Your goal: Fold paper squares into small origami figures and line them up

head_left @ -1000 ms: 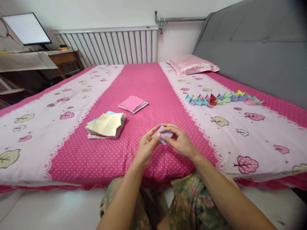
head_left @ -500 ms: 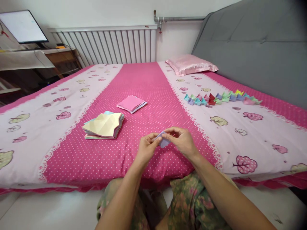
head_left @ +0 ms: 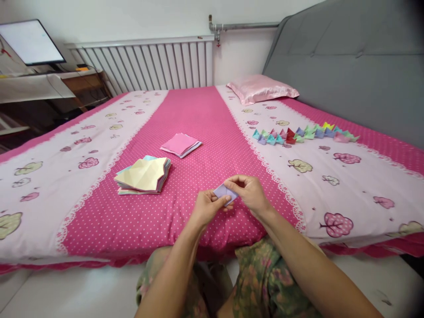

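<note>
A small folded lilac paper piece (head_left: 224, 193) is pinched between both my hands just above the near edge of the pink bed (head_left: 198, 115). My left hand (head_left: 206, 207) grips its lower left side with curled fingers. My right hand (head_left: 251, 193) holds its upper right corner between thumb and fingertips. To the left lies a stack of creased coloured paper sheets (head_left: 143, 175) with a yellow sheet on top. Farther back sits a smaller stack of pink sheets (head_left: 180, 144).
A row of several small folded paper shapes (head_left: 303, 134) in mixed colours lies on the right of the bed. A pink pillow (head_left: 261, 88) rests by the grey headboard (head_left: 347, 62). A radiator (head_left: 145, 64) lines the far wall; a monitor (head_left: 31, 42) stands far left.
Both hands dropped slightly toward me with the lilac paper. The paper has been turned flatter between the fingers, and the view has shifted a little to the right.
</note>
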`<move>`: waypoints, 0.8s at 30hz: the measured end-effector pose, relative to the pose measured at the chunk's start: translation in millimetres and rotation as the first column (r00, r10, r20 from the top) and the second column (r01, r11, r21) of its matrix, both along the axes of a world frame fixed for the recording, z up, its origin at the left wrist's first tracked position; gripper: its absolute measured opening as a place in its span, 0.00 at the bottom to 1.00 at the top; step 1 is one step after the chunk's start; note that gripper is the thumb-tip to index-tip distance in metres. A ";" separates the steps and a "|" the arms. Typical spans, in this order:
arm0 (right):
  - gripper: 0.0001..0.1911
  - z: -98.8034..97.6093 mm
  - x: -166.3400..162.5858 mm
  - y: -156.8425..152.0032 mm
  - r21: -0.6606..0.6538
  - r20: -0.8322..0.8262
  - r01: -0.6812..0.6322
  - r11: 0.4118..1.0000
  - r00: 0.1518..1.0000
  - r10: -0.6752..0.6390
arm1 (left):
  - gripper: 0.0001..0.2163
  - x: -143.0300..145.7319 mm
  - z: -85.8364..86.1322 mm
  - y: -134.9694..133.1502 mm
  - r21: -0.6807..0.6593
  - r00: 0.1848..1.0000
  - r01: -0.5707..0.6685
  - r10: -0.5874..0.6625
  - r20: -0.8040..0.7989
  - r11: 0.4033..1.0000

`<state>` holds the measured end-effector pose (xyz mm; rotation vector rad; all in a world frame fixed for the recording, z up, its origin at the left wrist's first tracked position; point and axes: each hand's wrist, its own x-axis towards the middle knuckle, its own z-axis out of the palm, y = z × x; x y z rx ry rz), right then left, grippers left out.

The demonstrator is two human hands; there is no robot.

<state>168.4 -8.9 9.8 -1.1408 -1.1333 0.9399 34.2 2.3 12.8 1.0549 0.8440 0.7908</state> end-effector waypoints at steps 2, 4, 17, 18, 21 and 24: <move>0.10 0.8 0.2 1.1 -0.016 -0.015 0.009 1.000 1.000 -0.009 | 0.13 0.3 0.9 0.3 -0.011 1.000 0.004 -0.004 0.006 1.000; 0.10 2.0 0.3 1.4 -0.034 -0.033 0.012 0.999 0.999 -0.013 | 0.13 0.4 2.0 0.6 -0.011 1.000 0.009 -0.009 0.002 1.000; 0.10 1.5 2.6 1.5 -0.079 -0.050 -0.059 0.995 0.997 0.055 | 0.13 -4.3 -3.3 3.8 0.084 0.999 0.035 -0.032 -0.034 0.996; 0.10 0.5 2.3 1.7 -0.079 -0.041 -0.066 0.995 0.997 0.063 | 0.13 -4.6 -4.3 4.9 0.100 0.998 0.033 -0.029 -0.047 0.994; 0.10 -2.4 1.0 2.0 -0.084 -0.037 -0.121 0.989 0.992 0.118 | 0.14 -5.4 -6.7 7.7 0.136 0.995 0.010 0.004 -0.101 0.991; 0.14 -3.7 0.7 1.8 -0.091 -0.070 -0.157 0.983 0.986 0.151 | 0.14 -6.6 -7.0 9.0 0.155 0.989 -0.091 0.107 -0.104 0.984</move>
